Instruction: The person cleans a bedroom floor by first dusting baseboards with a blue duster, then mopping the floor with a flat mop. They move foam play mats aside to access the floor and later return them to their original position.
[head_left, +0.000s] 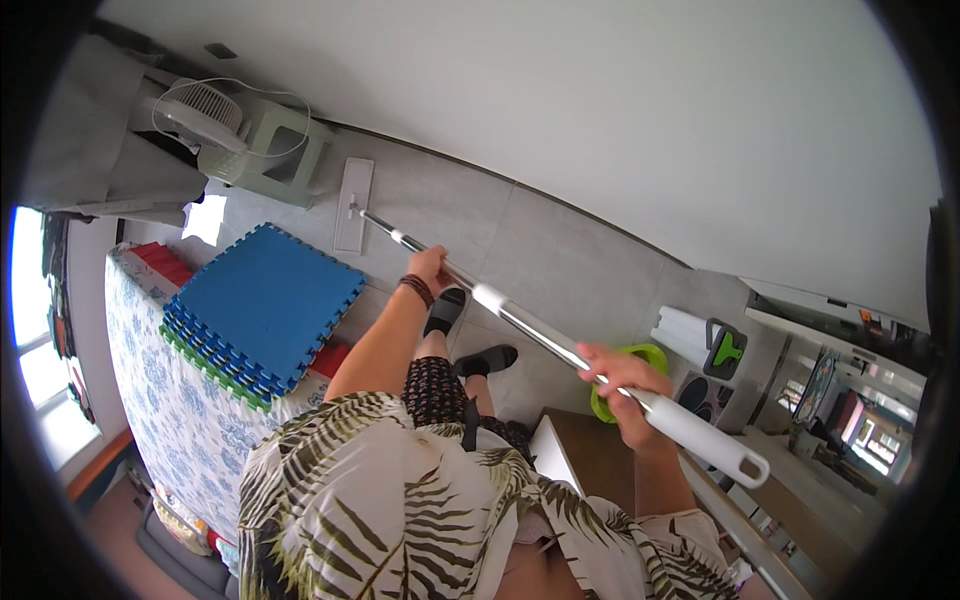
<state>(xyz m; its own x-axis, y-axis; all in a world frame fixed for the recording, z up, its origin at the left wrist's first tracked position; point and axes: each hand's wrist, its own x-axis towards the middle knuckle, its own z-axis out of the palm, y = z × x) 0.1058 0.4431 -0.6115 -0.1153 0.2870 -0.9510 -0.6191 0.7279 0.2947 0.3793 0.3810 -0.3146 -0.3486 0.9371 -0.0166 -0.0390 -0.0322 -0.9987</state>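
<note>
A flat mop with a long metal and white plastic handle (541, 328) slants across the view. My left hand (430, 268), with dark bands at the wrist, is wrapped around the lower part of the pole. Higher up, my right hand (628, 384) grips the pole just below its white end grip (705, 436), which has a hanging loop. The rectangular mop head (354, 228) lies flat on the grey tiled floor (435, 202), close to a pale green plastic stool (259, 169).
A white fan (201, 112) with a looped cord rests on the stool. Blue and green foam mats (270, 307) are stacked on a floral-covered bed (195, 405). A green basin (649, 354) and a white bucket (681, 330) stand right. A white wall-like panel (600, 112) borders the floor.
</note>
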